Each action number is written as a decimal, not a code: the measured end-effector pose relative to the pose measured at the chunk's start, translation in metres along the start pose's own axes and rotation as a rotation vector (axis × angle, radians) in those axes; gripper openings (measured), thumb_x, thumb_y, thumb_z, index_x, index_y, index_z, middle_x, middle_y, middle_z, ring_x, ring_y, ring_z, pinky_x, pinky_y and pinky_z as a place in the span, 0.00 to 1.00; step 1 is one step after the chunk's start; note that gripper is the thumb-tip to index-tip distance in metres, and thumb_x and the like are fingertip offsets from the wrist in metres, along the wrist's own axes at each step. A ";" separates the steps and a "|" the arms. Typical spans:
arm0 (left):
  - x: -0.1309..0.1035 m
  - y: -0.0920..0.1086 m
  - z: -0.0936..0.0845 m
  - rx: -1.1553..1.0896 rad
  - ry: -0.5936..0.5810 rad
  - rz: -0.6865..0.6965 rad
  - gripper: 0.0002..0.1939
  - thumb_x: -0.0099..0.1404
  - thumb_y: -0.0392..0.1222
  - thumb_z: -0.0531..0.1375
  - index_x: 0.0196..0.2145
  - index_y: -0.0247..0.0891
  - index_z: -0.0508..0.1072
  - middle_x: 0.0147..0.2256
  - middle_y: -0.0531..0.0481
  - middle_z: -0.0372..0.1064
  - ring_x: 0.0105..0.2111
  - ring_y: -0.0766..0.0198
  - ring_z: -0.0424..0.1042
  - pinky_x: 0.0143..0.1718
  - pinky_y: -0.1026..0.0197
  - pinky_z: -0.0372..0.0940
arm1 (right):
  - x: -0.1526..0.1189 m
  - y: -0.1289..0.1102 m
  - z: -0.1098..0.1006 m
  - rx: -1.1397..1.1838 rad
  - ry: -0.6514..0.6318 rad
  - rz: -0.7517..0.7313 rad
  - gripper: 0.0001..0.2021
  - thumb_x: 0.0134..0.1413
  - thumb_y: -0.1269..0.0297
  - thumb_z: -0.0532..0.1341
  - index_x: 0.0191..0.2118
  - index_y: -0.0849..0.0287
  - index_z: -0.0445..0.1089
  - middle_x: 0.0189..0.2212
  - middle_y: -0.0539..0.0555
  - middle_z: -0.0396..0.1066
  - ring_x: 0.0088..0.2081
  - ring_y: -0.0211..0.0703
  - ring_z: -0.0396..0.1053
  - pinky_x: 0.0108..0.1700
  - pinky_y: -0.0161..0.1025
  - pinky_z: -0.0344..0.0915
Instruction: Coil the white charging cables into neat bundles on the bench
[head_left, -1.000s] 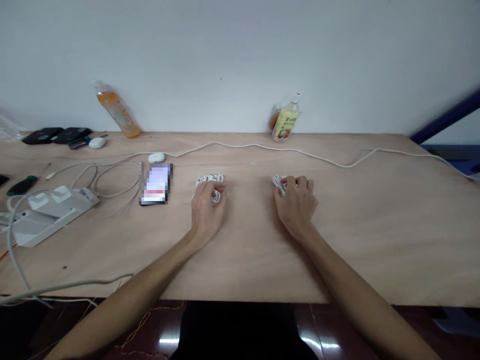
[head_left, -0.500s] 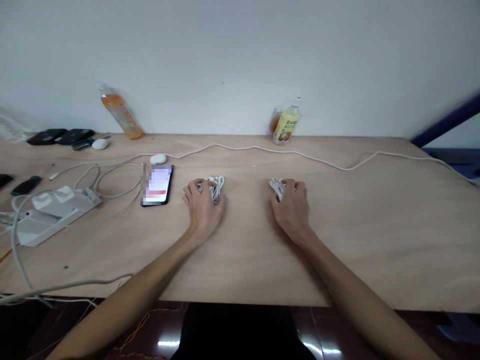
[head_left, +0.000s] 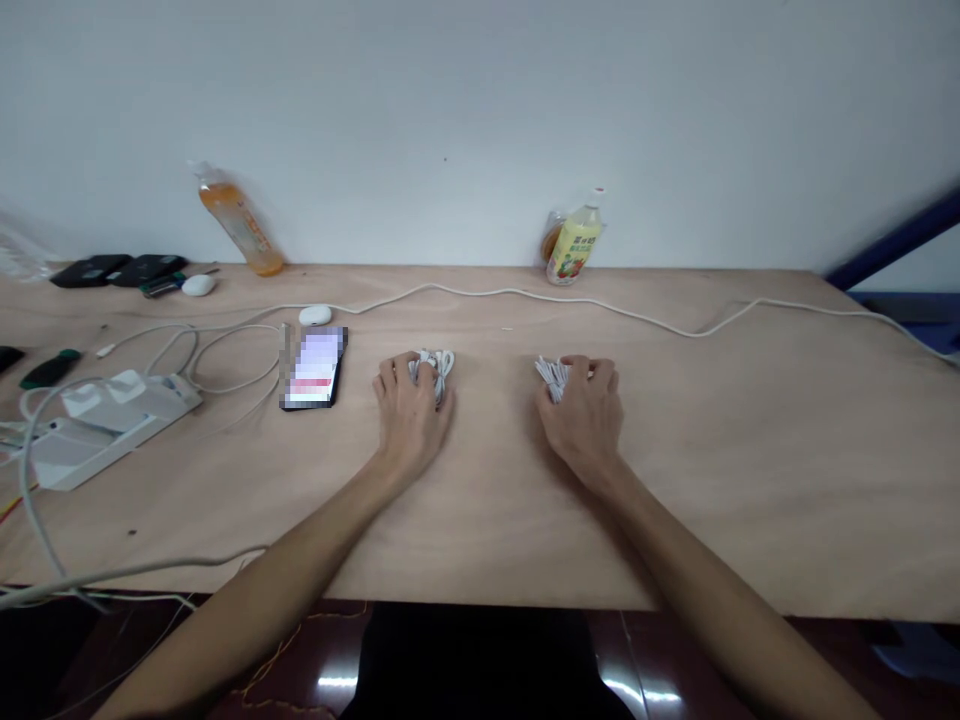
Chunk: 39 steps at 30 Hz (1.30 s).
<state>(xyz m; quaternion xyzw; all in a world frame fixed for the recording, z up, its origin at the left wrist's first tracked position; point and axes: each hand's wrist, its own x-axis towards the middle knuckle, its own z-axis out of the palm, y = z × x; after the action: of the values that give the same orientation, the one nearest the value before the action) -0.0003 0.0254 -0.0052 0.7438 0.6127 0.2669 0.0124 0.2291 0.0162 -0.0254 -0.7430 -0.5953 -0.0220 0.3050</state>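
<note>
Near the middle of the wooden table (head_left: 480, 500), my left hand (head_left: 409, 410) is closed over a coiled white cable (head_left: 442, 366). Loops and what looks like a plug stick out beyond its thumb and fingers. To the right, my right hand (head_left: 583, 415) grips the end of another bundled white cable (head_left: 551, 375), whose folded strands show on the hand's left side. Both bundles are at the tabletop, with bare wood between them. Under my right hand, the rest of its bundle is hidden.
Left of my left hand lie a lit phone (head_left: 315, 368) and a white earbud case (head_left: 315, 315). A white power strip (head_left: 120, 425) with cords stands farther left. A long white cable (head_left: 517, 292) crosses behind. An orange drink bottle (head_left: 240, 225) and a yellow-labelled bottle (head_left: 576, 240) lean against the wall.
My left hand and its cable have shifted slightly to the right. My right hand stays almost in place, its bundle edging slightly left.
</note>
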 end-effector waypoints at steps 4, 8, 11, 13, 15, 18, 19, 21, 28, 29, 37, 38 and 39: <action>-0.003 0.003 0.001 -0.055 -0.042 0.027 0.07 0.73 0.43 0.63 0.45 0.40 0.76 0.61 0.31 0.69 0.60 0.36 0.64 0.59 0.34 0.63 | -0.001 -0.004 -0.002 0.050 0.024 -0.084 0.17 0.61 0.67 0.61 0.55 0.62 0.72 0.51 0.68 0.66 0.51 0.64 0.66 0.57 0.61 0.68; -0.004 0.004 0.001 -0.022 -0.011 0.030 0.08 0.72 0.45 0.65 0.45 0.39 0.77 0.62 0.30 0.68 0.61 0.35 0.63 0.60 0.33 0.62 | -0.006 -0.010 -0.003 0.147 0.076 -0.206 0.13 0.64 0.69 0.59 0.52 0.59 0.74 0.49 0.66 0.69 0.50 0.61 0.68 0.56 0.59 0.70; -0.005 0.004 0.001 -0.008 -0.022 0.039 0.08 0.72 0.44 0.65 0.43 0.38 0.78 0.64 0.30 0.67 0.62 0.34 0.62 0.61 0.32 0.62 | -0.009 -0.014 -0.005 0.265 0.127 -0.383 0.10 0.67 0.70 0.58 0.48 0.56 0.74 0.46 0.63 0.71 0.49 0.58 0.71 0.54 0.55 0.72; -0.006 0.004 0.003 -0.027 -0.027 0.058 0.07 0.72 0.43 0.65 0.43 0.38 0.78 0.64 0.30 0.67 0.63 0.34 0.62 0.60 0.32 0.62 | -0.012 -0.017 -0.007 0.344 0.094 -0.492 0.08 0.68 0.71 0.58 0.46 0.55 0.74 0.42 0.60 0.73 0.46 0.55 0.73 0.51 0.51 0.72; -0.007 0.004 0.004 -0.058 -0.012 0.081 0.05 0.71 0.41 0.65 0.41 0.38 0.78 0.64 0.31 0.67 0.63 0.35 0.62 0.60 0.33 0.63 | -0.015 -0.019 -0.009 0.412 -0.026 -0.546 0.08 0.69 0.71 0.58 0.44 0.55 0.74 0.37 0.57 0.74 0.40 0.51 0.74 0.46 0.47 0.72; -0.009 0.004 0.006 -0.151 0.033 0.120 0.04 0.70 0.42 0.66 0.39 0.40 0.77 0.64 0.34 0.69 0.62 0.37 0.64 0.60 0.35 0.63 | -0.020 -0.022 -0.008 0.514 -0.269 -0.548 0.08 0.69 0.71 0.57 0.45 0.54 0.74 0.30 0.51 0.75 0.30 0.45 0.70 0.38 0.41 0.69; -0.009 0.004 0.006 -0.195 0.050 0.131 0.05 0.70 0.43 0.67 0.39 0.40 0.77 0.63 0.35 0.70 0.62 0.38 0.64 0.60 0.36 0.63 | -0.022 -0.023 -0.007 0.540 -0.331 -0.547 0.08 0.69 0.70 0.58 0.45 0.54 0.74 0.29 0.50 0.75 0.28 0.44 0.69 0.36 0.40 0.68; -0.008 0.004 0.005 -0.297 0.068 0.140 0.05 0.72 0.44 0.66 0.39 0.41 0.76 0.57 0.38 0.75 0.58 0.42 0.69 0.59 0.39 0.65 | -0.024 -0.024 -0.005 0.565 -0.407 -0.549 0.06 0.69 0.69 0.59 0.43 0.55 0.74 0.28 0.50 0.76 0.29 0.44 0.70 0.36 0.40 0.67; -0.012 0.012 -0.006 -0.643 0.033 0.150 0.05 0.76 0.45 0.60 0.43 0.41 0.70 0.38 0.49 0.78 0.36 0.59 0.77 0.41 0.57 0.70 | -0.023 -0.025 -0.005 0.612 -0.483 -0.467 0.09 0.74 0.61 0.59 0.46 0.56 0.76 0.32 0.53 0.79 0.31 0.46 0.72 0.37 0.41 0.65; -0.013 0.014 -0.007 -0.667 0.026 0.170 0.05 0.75 0.44 0.60 0.43 0.41 0.70 0.38 0.50 0.78 0.36 0.60 0.78 0.41 0.58 0.70 | -0.022 -0.025 -0.005 0.631 -0.482 -0.445 0.10 0.74 0.59 0.58 0.44 0.56 0.75 0.31 0.53 0.78 0.30 0.46 0.71 0.36 0.41 0.64; -0.016 0.020 -0.004 -0.962 -0.281 0.113 0.19 0.71 0.41 0.64 0.56 0.40 0.66 0.34 0.52 0.80 0.35 0.61 0.81 0.37 0.62 0.70 | -0.019 -0.026 -0.008 0.832 -0.529 -0.281 0.13 0.76 0.58 0.51 0.38 0.53 0.67 0.29 0.51 0.73 0.31 0.46 0.70 0.38 0.42 0.65; -0.015 0.020 -0.003 -0.990 -0.301 0.095 0.22 0.71 0.41 0.64 0.59 0.39 0.65 0.34 0.52 0.80 0.35 0.61 0.81 0.39 0.61 0.71 | -0.019 -0.026 -0.009 0.838 -0.529 -0.264 0.12 0.76 0.59 0.52 0.40 0.53 0.68 0.29 0.50 0.72 0.31 0.46 0.70 0.38 0.42 0.65; -0.015 0.020 -0.002 -1.014 -0.315 0.077 0.23 0.71 0.41 0.65 0.60 0.39 0.66 0.34 0.52 0.81 0.36 0.61 0.81 0.40 0.60 0.71 | -0.019 -0.026 -0.009 0.838 -0.523 -0.249 0.11 0.75 0.58 0.52 0.40 0.53 0.68 0.28 0.49 0.71 0.30 0.46 0.69 0.37 0.42 0.64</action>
<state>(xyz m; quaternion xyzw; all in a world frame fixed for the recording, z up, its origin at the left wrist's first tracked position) 0.0156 0.0064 -0.0023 0.6975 0.3696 0.4150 0.4525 0.2029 -0.0017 -0.0146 -0.4610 -0.6936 0.3692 0.4124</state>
